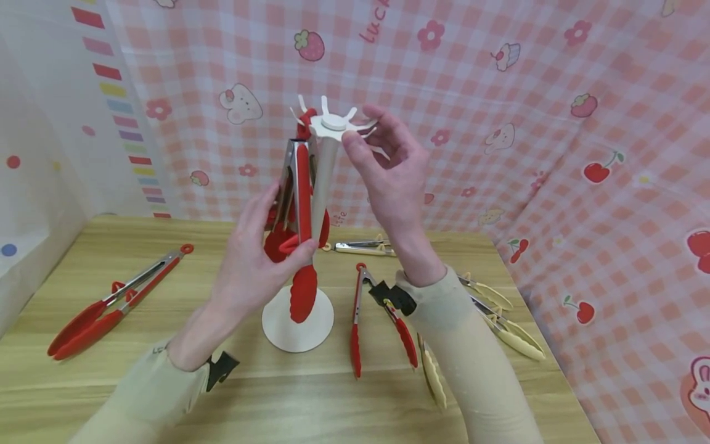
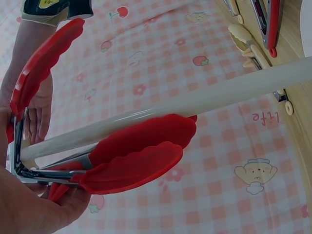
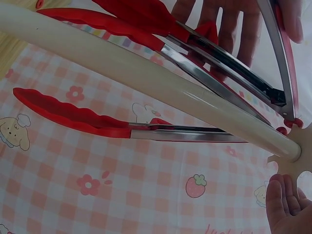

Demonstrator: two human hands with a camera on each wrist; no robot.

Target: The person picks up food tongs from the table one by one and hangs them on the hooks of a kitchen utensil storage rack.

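Observation:
A white stand with a tall pole [image 1: 326, 179], a ring of hooks [image 1: 334, 123] and a round base [image 1: 283, 333] stands at the centre. My left hand [image 1: 249, 262] holds a pair of red-tipped tongs [image 1: 303, 293] beside the pole, thumb on one arm and fingers on the other side. Their upper end is close to the hooks. At the top, my right hand [image 1: 396, 179] pinches a hook between thumb and fingers. Another pair of red tongs [image 3: 78, 114] hangs along the pole in the right wrist view.
Red tongs [image 1: 133, 296] lie on the wooden table at the left. Another red pair [image 1: 356, 320] lies spread right of the base. Several cream tongs [image 1: 363, 248] lie behind the stand and to the right, partly under my right arm. A checked cloth [image 1: 455, 74] hangs behind.

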